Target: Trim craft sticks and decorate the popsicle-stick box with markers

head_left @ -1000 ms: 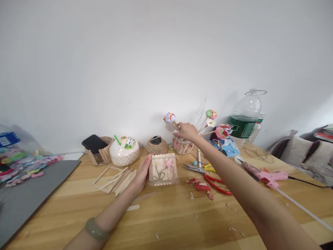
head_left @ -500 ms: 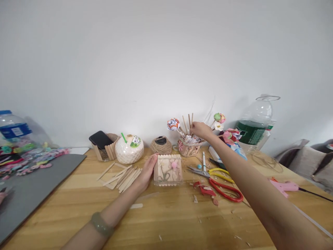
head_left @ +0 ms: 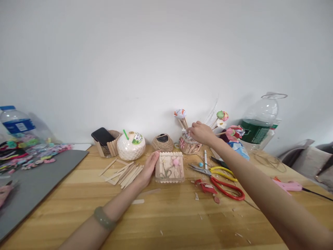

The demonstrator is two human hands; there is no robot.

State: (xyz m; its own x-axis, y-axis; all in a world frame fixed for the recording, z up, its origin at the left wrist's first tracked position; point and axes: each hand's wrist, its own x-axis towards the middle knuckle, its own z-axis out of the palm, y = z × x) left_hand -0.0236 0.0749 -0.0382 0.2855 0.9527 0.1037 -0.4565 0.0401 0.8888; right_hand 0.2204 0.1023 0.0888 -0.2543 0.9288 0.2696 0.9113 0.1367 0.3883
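Observation:
My left hand [head_left: 150,168] grips the left side of a small box [head_left: 169,167] faced with wooden craft sticks. A pink ornament and a twine bow decorate its front, and it rests on the table. My right hand [head_left: 201,133] is over the round decorated basket [head_left: 189,146] at the back. Its fingers are closed among the thin sticks and white rolls there; what they pinch is hidden. A white and orange paper flower [head_left: 179,113] stands in the basket, left of those fingers.
Loose craft sticks [head_left: 127,174], a wrapped coconut [head_left: 131,146] and a twine ball [head_left: 162,142] are left of the basket. Red-handled scissors [head_left: 229,189], yellow-handled pliers [head_left: 223,172] and a pink glue gun [head_left: 290,186] lie right. A large bottle [head_left: 256,130] stands behind.
My right hand has moved lower at the basket, and the upright sticks beside it no longer stick up. The paper flower has tilted and risen slightly. My left hand stays on the box.

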